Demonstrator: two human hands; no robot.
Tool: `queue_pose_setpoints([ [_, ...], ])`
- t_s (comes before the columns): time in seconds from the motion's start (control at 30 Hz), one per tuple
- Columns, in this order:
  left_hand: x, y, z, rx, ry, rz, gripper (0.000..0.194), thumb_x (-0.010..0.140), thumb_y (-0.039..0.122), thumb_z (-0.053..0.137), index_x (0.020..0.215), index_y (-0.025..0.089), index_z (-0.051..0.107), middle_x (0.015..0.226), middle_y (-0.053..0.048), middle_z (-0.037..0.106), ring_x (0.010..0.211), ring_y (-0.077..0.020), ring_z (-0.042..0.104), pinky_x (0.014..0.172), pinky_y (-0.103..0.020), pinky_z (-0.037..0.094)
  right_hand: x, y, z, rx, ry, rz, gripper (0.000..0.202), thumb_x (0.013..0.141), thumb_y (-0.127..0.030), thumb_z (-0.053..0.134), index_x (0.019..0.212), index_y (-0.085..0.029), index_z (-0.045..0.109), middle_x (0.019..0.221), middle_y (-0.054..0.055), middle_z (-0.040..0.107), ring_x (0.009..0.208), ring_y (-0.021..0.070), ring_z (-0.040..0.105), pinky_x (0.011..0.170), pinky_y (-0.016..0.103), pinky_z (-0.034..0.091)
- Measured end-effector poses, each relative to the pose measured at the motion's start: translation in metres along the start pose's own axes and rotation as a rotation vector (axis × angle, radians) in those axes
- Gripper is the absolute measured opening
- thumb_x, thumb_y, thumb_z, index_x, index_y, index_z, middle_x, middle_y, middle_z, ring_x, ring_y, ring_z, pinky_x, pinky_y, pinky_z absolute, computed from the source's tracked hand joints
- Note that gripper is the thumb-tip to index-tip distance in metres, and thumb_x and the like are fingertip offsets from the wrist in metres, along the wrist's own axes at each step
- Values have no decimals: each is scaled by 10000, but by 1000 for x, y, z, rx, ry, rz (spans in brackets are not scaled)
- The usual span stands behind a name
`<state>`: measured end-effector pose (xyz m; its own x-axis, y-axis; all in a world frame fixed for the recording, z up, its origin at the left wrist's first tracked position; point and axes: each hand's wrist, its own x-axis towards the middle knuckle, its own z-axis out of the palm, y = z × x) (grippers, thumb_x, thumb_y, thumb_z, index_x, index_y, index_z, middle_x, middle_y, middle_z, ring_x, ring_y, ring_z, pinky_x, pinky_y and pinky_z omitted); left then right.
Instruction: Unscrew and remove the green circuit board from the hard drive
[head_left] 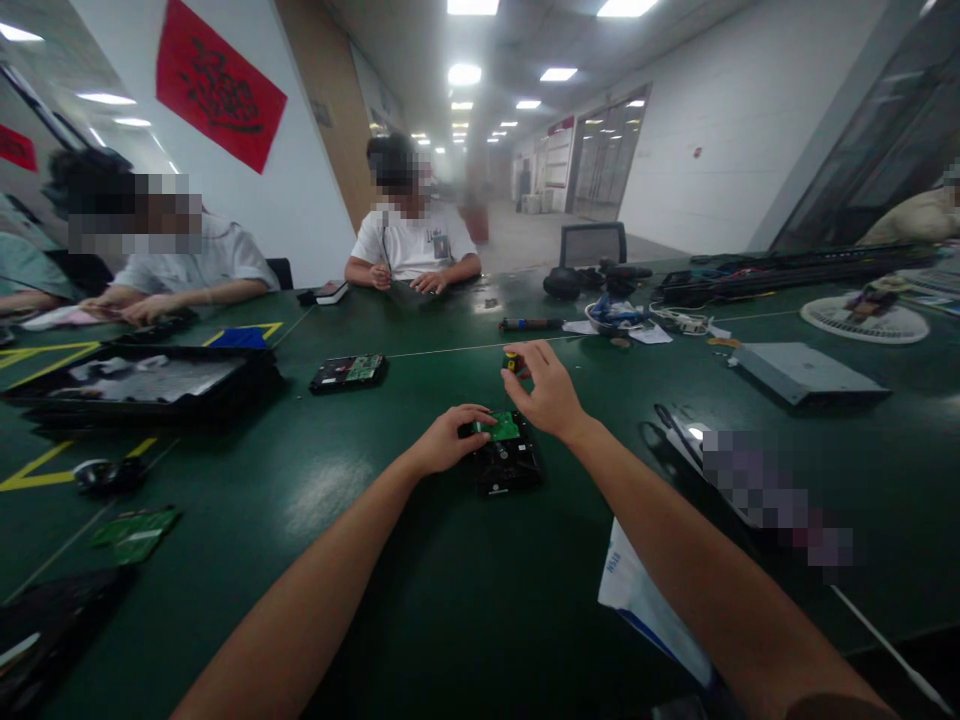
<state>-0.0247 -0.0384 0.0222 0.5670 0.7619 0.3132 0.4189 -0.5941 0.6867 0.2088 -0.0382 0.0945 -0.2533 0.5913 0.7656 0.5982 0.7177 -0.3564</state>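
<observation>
A black hard drive [508, 468] with a green circuit board [505, 426] lies on the table in front of me. My left hand [450, 438] holds it at its left side, with fingertips over the board. Above the drive, my right hand [546, 385] grips a small screwdriver [512, 362] by its yellow and black handle. Its thin shaft points down at the board; whether the tip sits in a screw is too small to tell. Another hard drive [349, 372], board side up, lies farther back to the left.
A black tray [142, 375] and a loose green circuit board [136, 535] lie to the left. On the right are a grey metal box [810, 372], a white and blue packet [645, 600] and a white round grille [862, 318]. Co-workers sit across the table, one directly opposite [412, 240].
</observation>
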Motion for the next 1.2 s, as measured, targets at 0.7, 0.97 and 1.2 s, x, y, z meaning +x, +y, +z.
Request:
queue_pose_setpoints([
  [0.7,1,2,-5,21,-11,-33,323,900,312,701,1221,282,724,1385,-71,636,1280,-278,588,1153,-518,408,-1,0,5,35,6,30,372,950,-300,612,1318,-287,555,1239,103,608,1087,279,641,873,462,620],
  [0.97,1,3,-5,19,0,-62,318,898,301,698,1215,289,724,1392,-66,629,1299,-280,573,1144,-505,421,-1,1,8,67,2,35,427,965,-237,560,1385,-288,503,1250,108,598,1012,242,662,864,439,629],
  [1.2,4,6,-7,37,-21,-88,323,904,295,690,1225,297,713,1396,-67,624,1306,-285,561,1138,-538,403,-2,3,11,83,30,53,457,959,-244,574,1403,-281,469,1266,116,594,1049,254,659,880,449,630],
])
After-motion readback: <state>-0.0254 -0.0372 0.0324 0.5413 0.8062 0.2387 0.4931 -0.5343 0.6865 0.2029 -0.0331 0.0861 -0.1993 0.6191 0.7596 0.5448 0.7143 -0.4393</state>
